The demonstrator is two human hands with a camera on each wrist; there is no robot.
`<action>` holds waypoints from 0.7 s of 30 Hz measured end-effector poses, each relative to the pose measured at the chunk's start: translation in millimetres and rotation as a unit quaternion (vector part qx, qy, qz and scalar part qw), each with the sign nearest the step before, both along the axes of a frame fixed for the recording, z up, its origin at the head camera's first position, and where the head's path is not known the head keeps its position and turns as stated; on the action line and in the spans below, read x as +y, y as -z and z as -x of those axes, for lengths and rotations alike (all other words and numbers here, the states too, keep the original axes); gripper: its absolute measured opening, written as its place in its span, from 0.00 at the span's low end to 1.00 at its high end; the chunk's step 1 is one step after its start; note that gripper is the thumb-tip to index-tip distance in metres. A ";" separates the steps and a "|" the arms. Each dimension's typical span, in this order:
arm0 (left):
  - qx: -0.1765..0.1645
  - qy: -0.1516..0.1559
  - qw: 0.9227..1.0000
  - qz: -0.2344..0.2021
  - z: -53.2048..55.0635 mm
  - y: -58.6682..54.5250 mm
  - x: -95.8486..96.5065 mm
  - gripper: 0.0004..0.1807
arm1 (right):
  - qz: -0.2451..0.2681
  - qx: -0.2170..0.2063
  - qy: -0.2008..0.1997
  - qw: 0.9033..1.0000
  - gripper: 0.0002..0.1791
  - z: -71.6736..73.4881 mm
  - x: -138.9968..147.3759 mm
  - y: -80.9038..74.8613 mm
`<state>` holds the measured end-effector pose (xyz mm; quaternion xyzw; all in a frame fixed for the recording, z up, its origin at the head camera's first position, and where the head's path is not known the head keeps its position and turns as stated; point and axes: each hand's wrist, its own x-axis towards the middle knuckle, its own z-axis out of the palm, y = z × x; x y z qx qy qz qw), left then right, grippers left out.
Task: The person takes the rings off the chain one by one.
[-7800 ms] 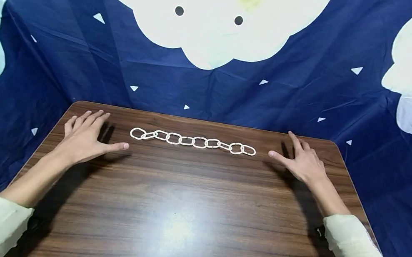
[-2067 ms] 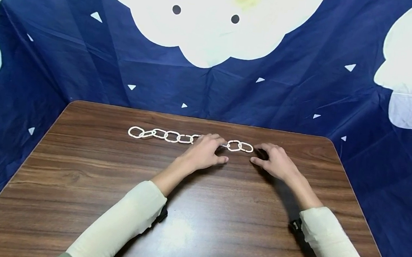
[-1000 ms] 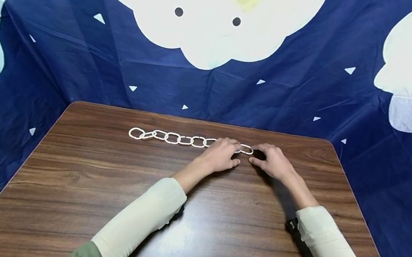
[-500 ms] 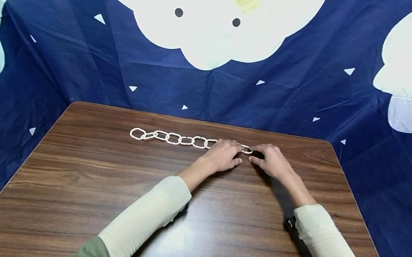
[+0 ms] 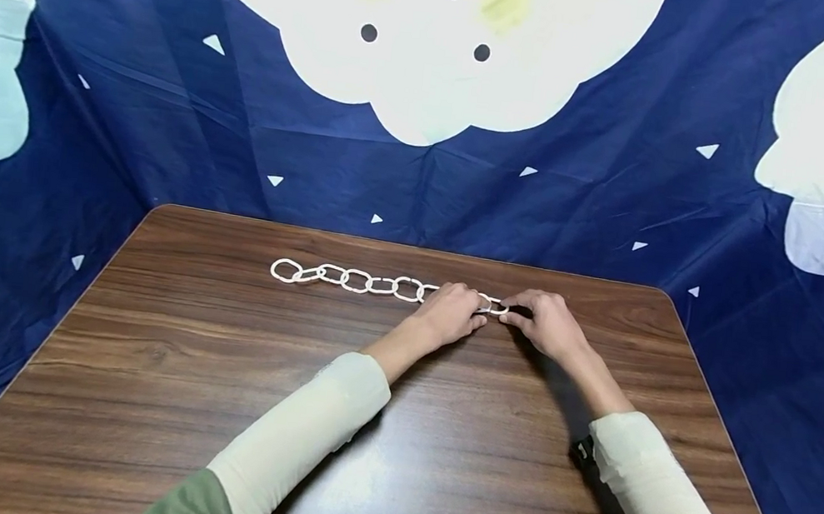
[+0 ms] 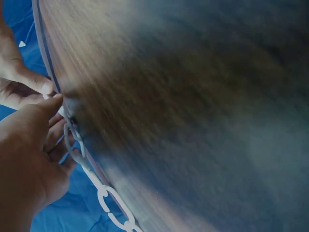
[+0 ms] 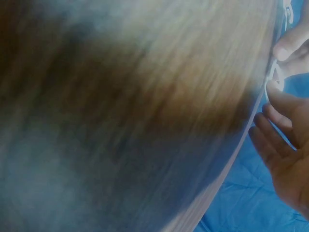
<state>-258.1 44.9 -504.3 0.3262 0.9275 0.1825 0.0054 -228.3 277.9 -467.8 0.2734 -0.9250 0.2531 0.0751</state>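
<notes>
A chain of white plastic links (image 5: 345, 278) lies in a row along the far part of the table. My left hand (image 5: 450, 311) covers part of it near the right end and pinches a link there between thumb and fingers. Just to its right, my right hand (image 5: 550, 326) pinches the last link (image 5: 498, 311). The fingertips of both hands are close together. In the left wrist view the chain (image 6: 102, 187) trails away from under the left hand (image 6: 29, 150). In the right wrist view, thumb and forefinger of the right hand (image 7: 292, 154) meet at a white link (image 7: 268, 89).
The brown wood-grain table (image 5: 219, 371) has rounded far corners. Behind it and at both sides hangs a dark blue cloth (image 5: 317, 155) with white clouds (image 5: 423, 82) and small triangles. Light from above glares on the tabletop.
From spread at the left, my left hand has moved right along the chain to its right end. My right hand has moved in from the right. Both now pinch links.
</notes>
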 end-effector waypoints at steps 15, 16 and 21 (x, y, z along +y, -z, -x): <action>0.004 -0.021 0.998 -0.052 2.1 7.5 -10.7 0.06 | 0.015 0.000 0.007 1.000 0.10 -15.9 -22.0 -22.6; -0.001 -0.025 0.998 -0.060 2.0 7.3 -12.0 0.06 | 0.019 0.001 0.007 1.000 0.10 -16.2 -23.1 -23.0; -0.020 -0.034 0.994 -0.104 2.0 6.1 -18.2 0.06 | 0.031 -0.019 0.027 0.999 0.12 -17.4 -28.0 -25.3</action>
